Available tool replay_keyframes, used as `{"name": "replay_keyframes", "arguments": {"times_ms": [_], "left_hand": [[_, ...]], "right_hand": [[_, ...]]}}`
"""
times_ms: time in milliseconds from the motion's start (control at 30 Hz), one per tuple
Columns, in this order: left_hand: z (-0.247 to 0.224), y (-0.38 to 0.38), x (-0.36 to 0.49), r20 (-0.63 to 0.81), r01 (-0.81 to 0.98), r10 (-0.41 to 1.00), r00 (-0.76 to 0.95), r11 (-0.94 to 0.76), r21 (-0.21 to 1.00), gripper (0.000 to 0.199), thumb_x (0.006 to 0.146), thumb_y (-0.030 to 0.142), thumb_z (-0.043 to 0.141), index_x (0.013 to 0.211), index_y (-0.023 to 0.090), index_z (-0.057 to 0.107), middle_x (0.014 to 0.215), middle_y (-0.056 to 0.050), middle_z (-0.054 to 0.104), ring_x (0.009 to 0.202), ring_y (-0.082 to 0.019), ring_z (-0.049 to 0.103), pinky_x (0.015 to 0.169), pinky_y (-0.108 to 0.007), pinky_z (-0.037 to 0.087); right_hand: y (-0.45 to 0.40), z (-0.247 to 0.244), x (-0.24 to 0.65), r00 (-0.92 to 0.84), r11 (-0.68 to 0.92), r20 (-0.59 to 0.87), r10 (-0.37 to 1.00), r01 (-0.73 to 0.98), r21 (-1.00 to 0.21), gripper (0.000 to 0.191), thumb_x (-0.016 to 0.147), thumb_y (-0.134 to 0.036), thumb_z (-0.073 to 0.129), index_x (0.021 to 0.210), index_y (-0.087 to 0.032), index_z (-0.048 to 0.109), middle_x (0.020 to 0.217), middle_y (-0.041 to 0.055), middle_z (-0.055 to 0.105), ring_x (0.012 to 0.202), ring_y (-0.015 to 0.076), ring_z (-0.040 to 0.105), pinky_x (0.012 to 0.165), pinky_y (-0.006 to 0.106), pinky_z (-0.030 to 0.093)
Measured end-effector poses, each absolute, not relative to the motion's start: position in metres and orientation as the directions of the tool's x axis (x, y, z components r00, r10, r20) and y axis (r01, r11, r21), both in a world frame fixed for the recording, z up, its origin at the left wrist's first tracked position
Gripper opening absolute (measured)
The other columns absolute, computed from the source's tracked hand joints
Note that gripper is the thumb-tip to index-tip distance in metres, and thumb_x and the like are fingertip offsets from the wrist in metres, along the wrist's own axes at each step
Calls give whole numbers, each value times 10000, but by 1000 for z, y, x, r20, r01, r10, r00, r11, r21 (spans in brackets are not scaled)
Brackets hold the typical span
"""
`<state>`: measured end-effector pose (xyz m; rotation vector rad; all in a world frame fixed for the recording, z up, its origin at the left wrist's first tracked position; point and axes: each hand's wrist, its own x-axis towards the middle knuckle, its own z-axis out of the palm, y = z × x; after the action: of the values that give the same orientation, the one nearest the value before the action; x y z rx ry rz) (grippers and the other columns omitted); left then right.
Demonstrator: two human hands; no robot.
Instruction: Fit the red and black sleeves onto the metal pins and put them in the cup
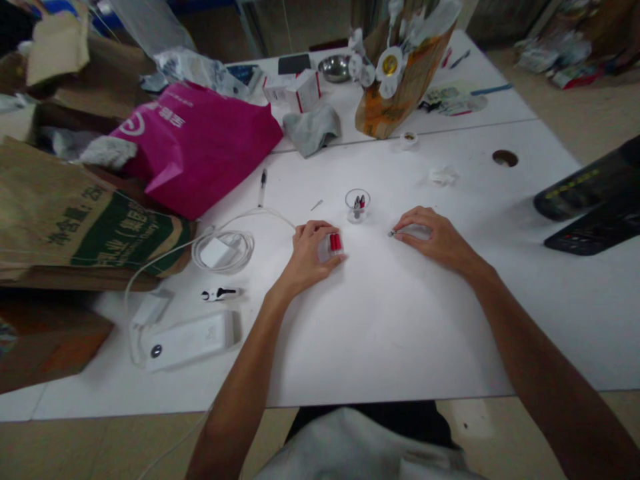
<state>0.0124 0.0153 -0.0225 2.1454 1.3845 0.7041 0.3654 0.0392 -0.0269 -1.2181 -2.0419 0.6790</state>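
My left hand [312, 253] is curled around a small clear case [336, 252], thumb on its near side and fingers on its far side. Two red cylindrical pieces [335, 241] show in the case. To the right, my right hand [425, 235] pinches a tiny metallic piece [391, 233] between thumb and forefinger, close over the white table [380, 320]. Between and beyond both hands stands a clear round cup [358, 205] with a few small red and dark metallic pieces inside. A thin small metal piece [317, 204] lies left of the cup.
On the left are a coiled white cable [245, 257], a power bank [193, 341], white clippers [220, 293], a pen [263, 187] and a magenta bag [200, 143]. A dark bottle [585, 183] stands at right; a grey cloth [313, 127] and paper bag [405, 87] lie farther back.
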Motion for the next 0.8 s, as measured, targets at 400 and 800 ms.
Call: {"name": "replay_keyframes", "arguments": {"times_ms": [400, 800], "left_hand": [[-24, 15, 12, 167, 662, 924, 343, -365, 655, 558, 926, 362, 961, 1427, 288, 726, 1502, -110, 678, 1434, -376, 579, 1329, -622, 426], [-12, 16, 12, 381, 560, 915, 135, -388, 733, 354, 1022, 411, 871, 1331, 281, 758, 1377, -93, 747, 1331, -310, 679, 1225, -519, 529]], "right_hand": [[38, -25, 370, -312, 401, 266, 912, 542, -739, 173, 1018, -486, 844, 1115, -343, 853, 1222, 84, 822, 1196, 357, 772, 1147, 628, 575], [83, 59, 345, -331, 558, 453, 828, 572, -602, 169, 1043, -462, 799, 1117, -314, 833, 1204, 100, 842, 1116, 360, 779, 952, 553, 641]]}}
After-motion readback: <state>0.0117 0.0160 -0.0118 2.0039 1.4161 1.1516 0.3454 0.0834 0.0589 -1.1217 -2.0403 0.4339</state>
